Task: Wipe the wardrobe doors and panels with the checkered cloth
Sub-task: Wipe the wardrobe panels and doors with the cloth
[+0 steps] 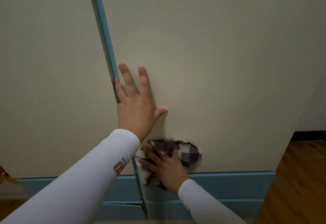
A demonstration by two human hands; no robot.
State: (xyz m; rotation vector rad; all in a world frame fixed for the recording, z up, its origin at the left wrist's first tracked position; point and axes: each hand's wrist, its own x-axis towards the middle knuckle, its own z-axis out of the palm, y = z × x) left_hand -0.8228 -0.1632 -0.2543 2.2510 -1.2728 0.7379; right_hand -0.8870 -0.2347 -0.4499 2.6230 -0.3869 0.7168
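Note:
A cream wardrobe door (pixel 220 56) fills the right of the head view, and a second cream panel (pixel 49 82) lies left of a blue vertical strip (pixel 104 29). My left hand (pixel 136 103) lies flat on the right door with fingers spread, its little finger against the blue strip. Below it my right hand (pixel 165 167) presses the brown-and-white checkered cloth (pixel 187 151) against the door's lower edge. The cloth bunches around and under the fingers and looks blurred.
A blue base band (pixel 229 183) runs under both doors. Wooden floor (pixel 299 179) shows at the right, past the wardrobe's edge. A small red and yellow object (pixel 5 176) peeks in at the left edge.

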